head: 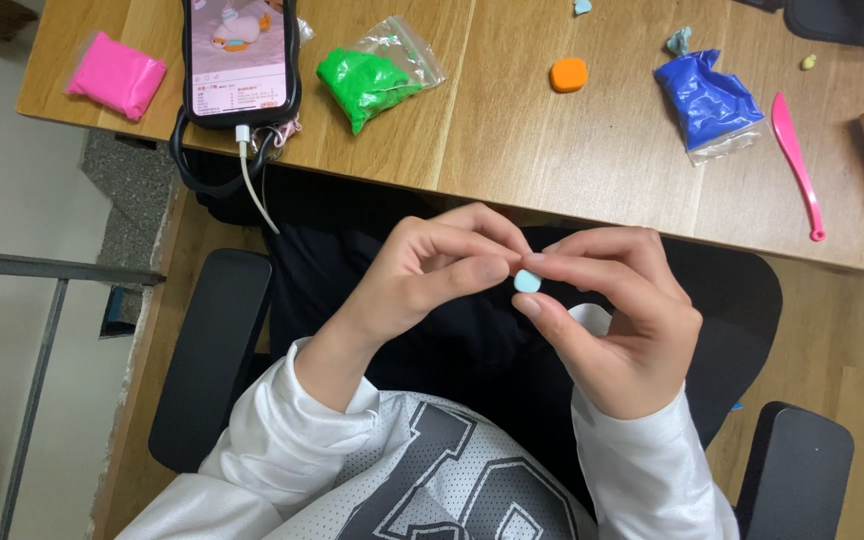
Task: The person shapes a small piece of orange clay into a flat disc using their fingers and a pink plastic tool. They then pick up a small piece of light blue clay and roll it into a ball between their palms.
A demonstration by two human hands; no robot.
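Grip: our left hand (422,275) and right hand (617,315) meet fingertip to fingertip, both closed on one small light-blue clay piece (527,282), held above the lap, just short of the table (512,140) edge.
Pressure: we judge the piece soft; we pinch lightly and evenly so that it keeps its shape.
Support: we keep both wrists close, so that the piece cannot slip to the chair (207,350).
Beyond the grip, ahead: orange clay lump (569,74), green clay bag (367,85).
Ahead right: blue clay bag (707,100), pink modelling tool (797,165).
Ahead left: phone (240,55), pink clay bag (115,75).
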